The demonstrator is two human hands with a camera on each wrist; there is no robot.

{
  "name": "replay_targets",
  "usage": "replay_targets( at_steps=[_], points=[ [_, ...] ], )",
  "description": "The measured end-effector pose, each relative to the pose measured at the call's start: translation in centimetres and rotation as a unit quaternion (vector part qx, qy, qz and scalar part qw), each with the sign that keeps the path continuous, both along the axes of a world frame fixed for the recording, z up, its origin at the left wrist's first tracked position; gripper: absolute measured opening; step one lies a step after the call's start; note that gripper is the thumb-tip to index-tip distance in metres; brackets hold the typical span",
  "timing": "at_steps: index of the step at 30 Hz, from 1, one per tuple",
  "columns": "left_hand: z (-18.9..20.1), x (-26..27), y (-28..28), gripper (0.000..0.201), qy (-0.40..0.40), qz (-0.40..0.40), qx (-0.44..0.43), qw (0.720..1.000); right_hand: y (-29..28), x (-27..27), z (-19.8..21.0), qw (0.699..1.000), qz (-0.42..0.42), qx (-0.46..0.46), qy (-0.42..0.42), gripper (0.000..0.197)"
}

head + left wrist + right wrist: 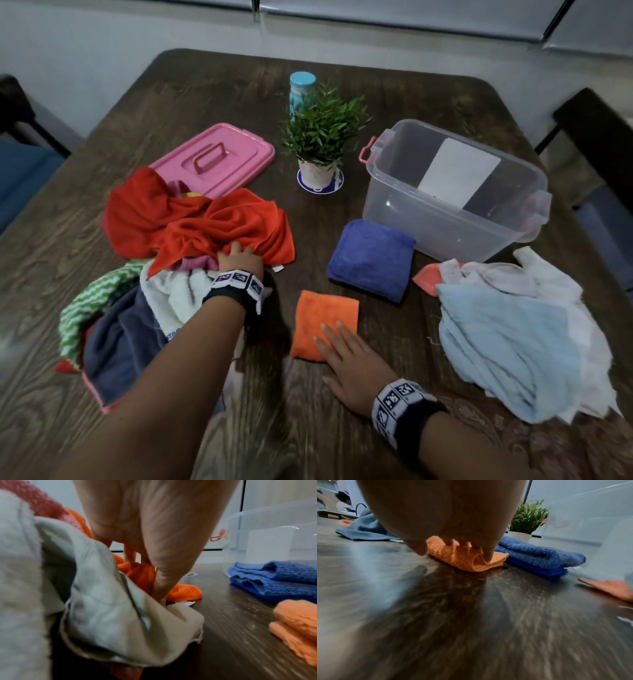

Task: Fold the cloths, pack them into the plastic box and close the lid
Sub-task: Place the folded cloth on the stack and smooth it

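while the right hand (pixel 349 359) lies flat on the orange cloth (pixel 322 318) at near centre, the red cloth (pixel 205 222) is pinched by the left hand (pixel 239 260) at its near edge. the box (pixel 455 219) sits far right, nearer the right hand.

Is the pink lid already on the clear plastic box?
No, the pink lid lies flat on the table beside the red cloth, while the plastic box stands open.
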State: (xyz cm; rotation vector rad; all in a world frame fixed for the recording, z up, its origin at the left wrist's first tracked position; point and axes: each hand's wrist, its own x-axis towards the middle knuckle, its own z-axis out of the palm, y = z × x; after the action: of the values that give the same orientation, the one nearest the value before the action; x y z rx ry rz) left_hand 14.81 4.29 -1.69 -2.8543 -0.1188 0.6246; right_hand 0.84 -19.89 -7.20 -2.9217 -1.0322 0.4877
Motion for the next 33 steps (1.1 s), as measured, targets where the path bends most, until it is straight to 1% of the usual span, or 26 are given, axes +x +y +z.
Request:
replay_targets(
  at_steps=[1,4,7,9,10,13,15,18,20,22,25,27,30,33],
  points=[
    [0.0,-0.2,0.7,0.045,0.003,0.016,-0.002,1.000,0.5,0.5,0.0,1.000,0.003,-0.002,0.006,0.069],
    [0.3,-1.0,2.6,0.048,-0.009,0.054,-0.025,0.998,2.6,2.0,0.2,0.999,0.003,-0.024,0.035,0.068],
    [1.5,-1.4,3.8,0.036,-0.049,0.080,-0.070,0.993,4.8,3.6,0.9,0.999,-0.001,-0.016,0.050,0.068],
    [2.9,-1.6,4.1,0.025,-0.082,0.084,-0.102,0.988,5.8,5.1,1.3,0.998,0.019,-0.002,0.054,0.067],
    [3.5,-1.7,4.1,0.023,-0.099,0.085,-0.113,0.985,6.3,5.9,1.7,0.997,0.022,-0.017,0.073,0.065],
    [4.5,-2.3,4.0,0.027,-0.117,0.091,-0.117,0.982,7.5,8.6,2.8,0.992,0.000,-0.079,0.099,0.069],
    [4.8,-2.5,3.9,0.027,-0.133,0.094,-0.117,0.980,8.2,10.1,3.3,0.988,-0.025,-0.098,0.116,0.071],
    [5.4,-2.9,3.7,0.029,-0.200,0.097,-0.140,0.965,9.0,10.9,4.0,0.980,-0.055,-0.122,0.148,0.072],
    [6.1,-2.7,3.7,0.027,-0.270,0.090,-0.161,0.945,9.1,10.6,4.6,0.980,-0.070,-0.116,0.149,0.069],
    [7.3,-2.2,3.7,0.025,-0.340,0.083,-0.194,0.916,9.0,10.1,5.3,0.984,-0.082,-0.088,0.133,0.069],
    [9.9,-0.8,3.9,0.025,-0.408,0.073,-0.238,0.878,8.2,9.7,6.9,0.989,-0.116,-0.006,0.093,0.071],
    [11.9,0.3,3.9,0.026,-0.442,0.068,-0.270,0.852,7.2,9.8,8.3,0.985,-0.145,0.054,0.073,0.070],
    [14.8,1.1,3.3,0.024,-0.479,0.045,-0.344,0.807,5.7,10.1,10.8,0.967,-0.190,0.163,0.049,0.066],
    [17.0,0.7,1.5,0.020,-0.496,0.013,-0.416,0.762,4.3,10.2,12.9,0.934,-0.218,0.283,0.015,0.062]
  ],
)
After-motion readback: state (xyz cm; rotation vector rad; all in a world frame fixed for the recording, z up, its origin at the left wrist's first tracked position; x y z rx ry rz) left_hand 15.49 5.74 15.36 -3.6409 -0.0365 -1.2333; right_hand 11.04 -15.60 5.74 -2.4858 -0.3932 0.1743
